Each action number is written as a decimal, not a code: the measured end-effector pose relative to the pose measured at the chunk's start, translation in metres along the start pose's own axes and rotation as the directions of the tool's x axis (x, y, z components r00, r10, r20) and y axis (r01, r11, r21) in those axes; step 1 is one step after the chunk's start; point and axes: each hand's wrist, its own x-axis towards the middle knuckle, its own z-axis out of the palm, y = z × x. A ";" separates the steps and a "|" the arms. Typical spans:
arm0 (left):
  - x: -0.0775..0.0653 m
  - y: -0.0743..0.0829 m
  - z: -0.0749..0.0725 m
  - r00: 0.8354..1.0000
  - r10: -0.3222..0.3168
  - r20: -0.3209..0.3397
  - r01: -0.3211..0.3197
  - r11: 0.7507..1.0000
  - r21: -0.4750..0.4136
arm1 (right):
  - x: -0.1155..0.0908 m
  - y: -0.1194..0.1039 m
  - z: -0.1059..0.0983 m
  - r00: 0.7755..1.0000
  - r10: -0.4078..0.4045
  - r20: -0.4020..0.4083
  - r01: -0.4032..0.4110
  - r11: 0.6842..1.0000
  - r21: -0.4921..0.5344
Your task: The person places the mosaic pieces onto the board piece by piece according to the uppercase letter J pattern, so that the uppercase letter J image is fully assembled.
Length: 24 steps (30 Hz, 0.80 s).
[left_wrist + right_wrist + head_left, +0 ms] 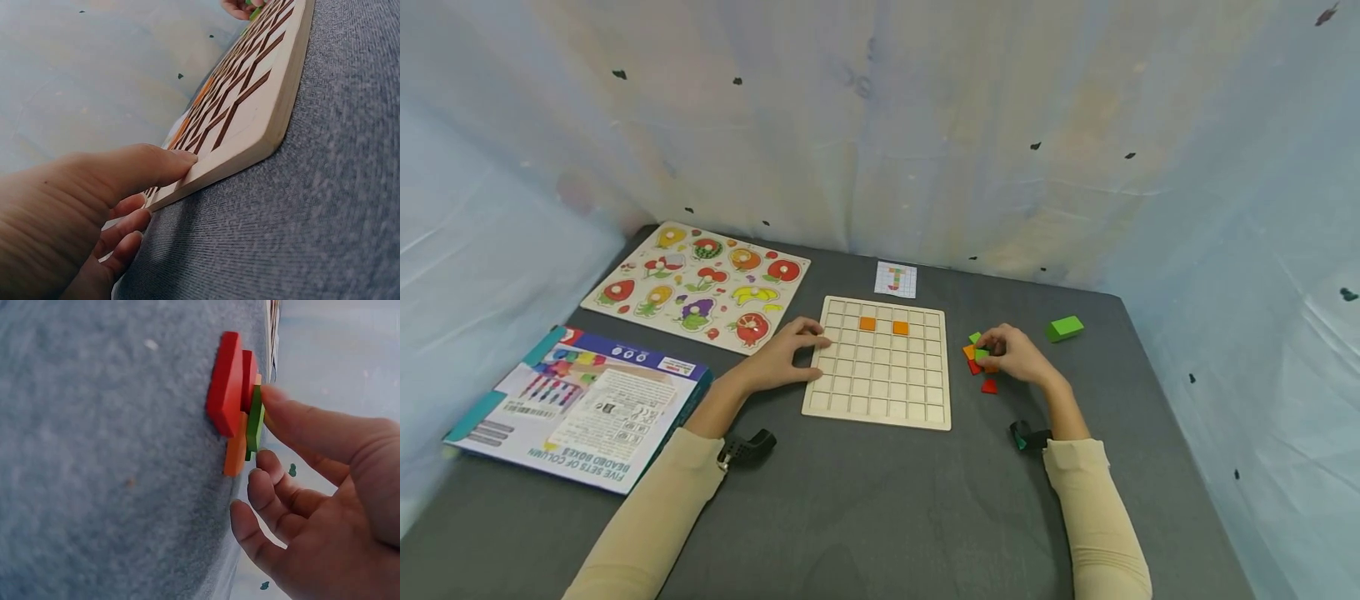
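A pale wooden grid board (pixel 880 379) lies on the dark table with two orange square tiles (pixel 900 328) in its second row. My left hand (pixel 782 354) rests along the board's left edge, thumb and fingers spread apart. The left wrist view shows the thumb (pixel 169 161) on the board's rim and the other fingers beside it. To the right of the board, my right hand (pixel 1017 354) pinches a green tile (pixel 254 419) over a small pile of tiles. Red tiles (pixel 226 384) and an orange tile (pixel 235 450) lie there too.
A small card with a coloured grid pattern (pixel 896 279) lies behind the board. At the left are a fruit puzzle board (pixel 730 292) and a flat printed box (pixel 595 404). A green block (pixel 1064 328) stands right of the pile. Hanging cloth borders the table.
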 end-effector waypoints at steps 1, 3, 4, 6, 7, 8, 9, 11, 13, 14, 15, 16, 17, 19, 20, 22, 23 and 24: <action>0.000 0.000 0.000 1.000 -0.001 0.000 0.001 1.000 0.001 | 0.000 0.000 0.000 1.000 0.005 -0.003 -0.005 1.000 -0.004; -0.001 0.000 0.000 1.000 -0.003 0.000 0.003 1.000 -0.001 | 0.000 -0.001 0.001 1.000 0.011 -0.007 -0.011 1.000 -0.010; -0.001 0.000 0.000 1.000 -0.003 0.000 0.003 1.000 -0.002 | 0.000 -0.001 0.001 1.000 0.014 -0.008 -0.014 1.000 -0.013; -0.001 0.000 0.000 1.000 -0.003 -0.001 0.003 1.000 0.000 | 0.001 -0.001 0.002 1.000 0.018 -0.009 -0.018 1.000 -0.013; -0.001 0.000 0.000 1.000 -0.005 -0.001 0.005 1.000 -0.002 | 0.001 -0.002 0.001 1.000 0.020 -0.009 -0.020 1.000 -0.011; 0.000 0.000 -0.001 1.000 -0.007 -0.001 0.007 1.000 -0.003 | 0.001 -0.002 0.002 1.000 0.024 -0.010 -0.024 1.000 -0.006; 0.000 0.000 -0.001 1.000 -0.009 0.000 0.009 1.000 -0.003 | 0.001 -0.002 0.002 0.999 0.030 -0.011 -0.030 1.000 -0.001; 0.000 0.000 -0.001 1.000 -0.014 0.001 0.014 1.000 -0.004 | 0.000 -0.001 0.002 0.999 0.039 -0.010 -0.038 0.999 0.013; 0.000 0.000 0.000 1.000 -0.021 0.004 0.021 1.000 -0.007 | 0.000 -0.002 0.001 0.999 0.047 -0.009 -0.047 0.998 0.031; 0.000 0.000 0.000 1.000 -0.022 0.005 0.022 1.000 -0.006 | 0.000 -0.002 0.001 0.999 0.050 -0.010 -0.049 0.998 0.040; 0.000 0.000 0.000 1.000 -0.022 0.005 0.022 1.000 -0.006 | 0.000 -0.002 0.001 0.999 0.049 -0.010 -0.048 0.998 0.049; 0.001 0.000 0.000 1.000 -0.022 0.006 0.022 1.000 -0.006 | 0.000 -0.002 0.001 0.999 0.047 -0.010 -0.046 0.997 0.057; 0.001 0.000 0.000 1.000 -0.021 0.005 0.021 1.000 -0.005 | -0.001 -0.002 0.001 0.999 0.045 -0.009 -0.044 0.997 0.064; 0.001 0.000 -0.001 1.000 -0.021 0.004 0.021 1.000 -0.003 | -0.001 -0.002 0.001 0.999 0.040 -0.009 -0.039 0.996 0.076; 0.000 0.000 -0.001 1.000 -0.021 0.004 0.021 1.000 -0.003 | 0.000 -0.001 0.002 0.999 0.037 -0.009 -0.036 0.996 0.078; 0.000 0.000 -0.001 1.000 -0.019 0.003 0.019 1.000 0.000 | 0.000 0.000 0.002 0.999 0.037 -0.006 -0.036 0.996 0.081; 0.000 0.000 -0.001 1.000 -0.018 0.003 0.018 1.000 0.001 | 0.001 0.001 0.002 0.999 0.035 -0.006 -0.034 0.996 0.081; 0.000 0.000 -0.001 1.000 -0.016 0.003 0.016 1.000 0.001 | 0.001 0.002 0.002 1.000 0.031 -0.004 -0.031 0.996 0.083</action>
